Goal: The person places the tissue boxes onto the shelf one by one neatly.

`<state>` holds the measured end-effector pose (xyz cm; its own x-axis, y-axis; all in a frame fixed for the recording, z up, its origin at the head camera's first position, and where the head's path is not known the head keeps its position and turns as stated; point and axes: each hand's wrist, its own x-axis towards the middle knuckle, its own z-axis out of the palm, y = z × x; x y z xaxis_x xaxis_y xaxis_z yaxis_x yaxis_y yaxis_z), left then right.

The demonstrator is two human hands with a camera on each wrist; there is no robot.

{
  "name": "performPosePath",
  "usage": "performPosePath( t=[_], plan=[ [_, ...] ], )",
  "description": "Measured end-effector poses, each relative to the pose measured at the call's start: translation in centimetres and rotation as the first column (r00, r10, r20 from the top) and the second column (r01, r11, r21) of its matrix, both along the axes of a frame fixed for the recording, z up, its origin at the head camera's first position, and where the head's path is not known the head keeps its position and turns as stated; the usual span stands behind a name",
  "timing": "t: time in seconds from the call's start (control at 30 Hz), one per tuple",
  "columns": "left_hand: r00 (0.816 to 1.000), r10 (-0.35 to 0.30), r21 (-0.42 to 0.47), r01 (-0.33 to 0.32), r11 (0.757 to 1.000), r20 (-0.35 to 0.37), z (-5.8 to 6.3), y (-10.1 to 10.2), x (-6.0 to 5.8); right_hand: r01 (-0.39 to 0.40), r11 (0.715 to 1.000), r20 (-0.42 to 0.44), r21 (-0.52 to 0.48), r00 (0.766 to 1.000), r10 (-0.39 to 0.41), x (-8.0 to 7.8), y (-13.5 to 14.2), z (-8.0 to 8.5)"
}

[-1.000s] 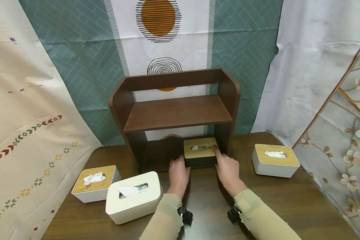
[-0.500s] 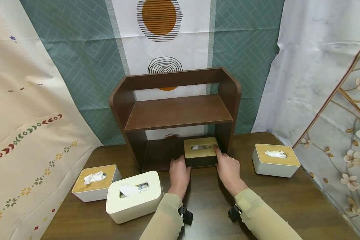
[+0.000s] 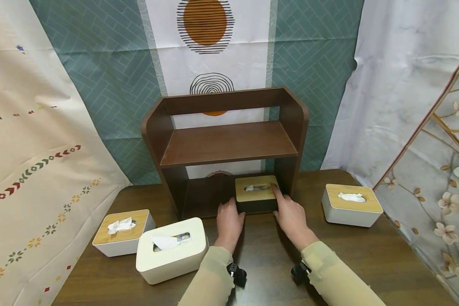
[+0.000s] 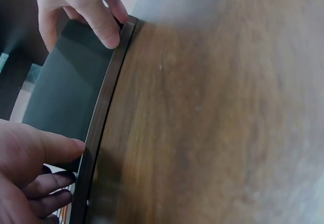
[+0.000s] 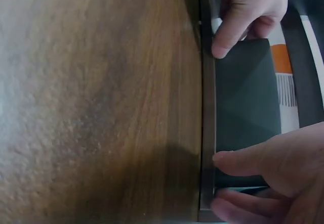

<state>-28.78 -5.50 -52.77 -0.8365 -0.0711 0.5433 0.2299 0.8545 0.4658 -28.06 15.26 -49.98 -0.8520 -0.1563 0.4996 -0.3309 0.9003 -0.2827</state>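
A dark tissue box [image 3: 257, 205] with a pale wooden lid stands on the lower level of a brown two-level shelf [image 3: 229, 144], against its right side. My left hand [image 3: 228, 223] grips the box's left end, its thumb on the front face near the shelf's front lip. At the right end my right hand [image 3: 292, 216] holds the box, with the index finger on the lid and the thumb at the front. Both thumbs touch the dark front face [image 4: 68, 82] in the left wrist view. Fingers behind the ends are partly hidden.
Left of the shelf stand a white tissue box [image 3: 172, 250] and a wooden-lidded white one [image 3: 124, 233], close together. Another wooden-lidded tissue box [image 3: 352, 205] sits to the right. All stand on a brown wooden table [image 3: 267, 276], with patterned curtains [image 3: 313, 63] behind.
Apart from a slight shift of the head view, nothing moves. Both hands stay at the ends of the dark tissue box.
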Motion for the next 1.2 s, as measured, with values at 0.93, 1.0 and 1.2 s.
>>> performPosePath(
  t=[0.93,1.0,1.2],
  plan=[
    [0.998,-0.064,-0.152,0.068,0.986,0.029,7.3,-0.2,6.1,-0.017,1.0,-0.083,0.024,0.996,0.019,5.6,-0.9,3.1],
    [0.998,-0.068,-0.175,0.067,0.982,0.001,7.5,-0.6,6.7,-0.035,0.999,-0.086,0.029,0.996,0.037,6.2,-1.3,3.2],
    [0.996,-0.071,-0.202,0.06,0.977,-0.05,8.2,-2.1,8.2,-0.075,0.997,-0.095,0.036,0.992,0.079,7.4,-2.4,3.3]
  ],
)
